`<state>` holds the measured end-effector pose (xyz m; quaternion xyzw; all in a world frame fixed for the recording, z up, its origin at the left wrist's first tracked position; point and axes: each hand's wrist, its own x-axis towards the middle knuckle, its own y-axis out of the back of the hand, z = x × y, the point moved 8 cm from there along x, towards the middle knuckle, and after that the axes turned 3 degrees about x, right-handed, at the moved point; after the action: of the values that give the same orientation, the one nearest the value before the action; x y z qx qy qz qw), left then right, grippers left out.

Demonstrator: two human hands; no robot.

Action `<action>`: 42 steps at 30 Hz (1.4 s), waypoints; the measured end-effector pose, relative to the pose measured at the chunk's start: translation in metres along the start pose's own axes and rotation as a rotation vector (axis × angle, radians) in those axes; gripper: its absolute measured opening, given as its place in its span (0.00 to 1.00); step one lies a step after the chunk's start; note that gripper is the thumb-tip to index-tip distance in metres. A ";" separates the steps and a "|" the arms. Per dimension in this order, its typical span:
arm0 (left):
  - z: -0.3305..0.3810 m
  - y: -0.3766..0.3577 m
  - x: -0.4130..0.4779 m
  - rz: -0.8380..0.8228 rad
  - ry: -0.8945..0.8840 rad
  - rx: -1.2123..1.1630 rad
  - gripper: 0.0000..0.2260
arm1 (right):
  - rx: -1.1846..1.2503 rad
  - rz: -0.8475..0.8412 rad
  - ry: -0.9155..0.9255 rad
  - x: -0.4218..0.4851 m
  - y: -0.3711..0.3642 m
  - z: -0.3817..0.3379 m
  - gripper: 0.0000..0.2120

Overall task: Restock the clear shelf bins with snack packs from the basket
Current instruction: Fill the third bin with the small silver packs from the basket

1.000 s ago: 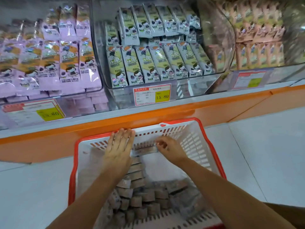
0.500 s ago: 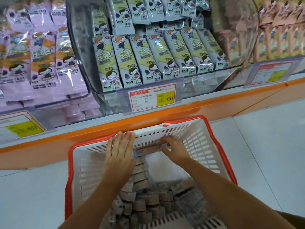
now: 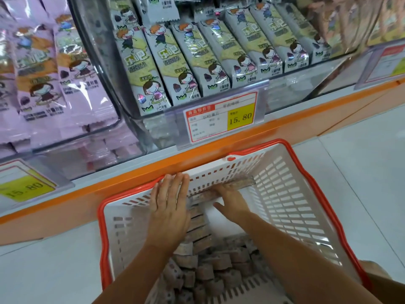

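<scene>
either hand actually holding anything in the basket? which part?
Left hand lies flat against the row of packs, no grip. Right hand touches the far-wall pack at its left end; grip unclear.

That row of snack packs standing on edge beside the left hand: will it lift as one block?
Probably not: the row of snack packs is separate pieces, and the left hand lies flat beside it on one side only. Each looks small, so likely light. Film wrappers may slide against each other when squeezed.
</scene>
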<state>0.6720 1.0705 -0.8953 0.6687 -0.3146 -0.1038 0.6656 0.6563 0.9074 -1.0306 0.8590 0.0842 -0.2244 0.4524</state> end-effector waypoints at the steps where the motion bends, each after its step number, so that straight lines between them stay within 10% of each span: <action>1: 0.000 0.000 0.000 0.012 -0.003 -0.005 0.30 | -0.034 0.005 -0.006 0.001 -0.002 0.000 0.27; 12: -0.001 0.002 -0.001 -0.022 -0.012 0.009 0.33 | -0.203 0.140 -0.046 -0.001 -0.010 -0.004 0.08; 19: -0.001 0.008 -0.001 -0.050 -0.010 -0.027 0.36 | -0.250 -0.126 -0.092 -0.012 -0.017 -0.001 0.30; 23: -0.001 0.008 -0.002 -0.085 -0.011 -0.036 0.32 | -0.336 -0.076 -0.100 -0.013 -0.024 -0.007 0.23; 29: 0.000 0.005 -0.001 -0.088 -0.016 -0.042 0.44 | -0.102 -0.070 -0.191 -0.019 -0.033 0.006 0.20; 42: 0.001 0.017 -0.001 -0.080 0.002 -0.144 0.37 | 0.497 0.002 -0.097 -0.053 0.049 0.000 0.11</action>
<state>0.6659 1.0716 -0.8792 0.6312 -0.2787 -0.1523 0.7076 0.6266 0.8824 -0.9700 0.9321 0.0039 -0.2788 0.2310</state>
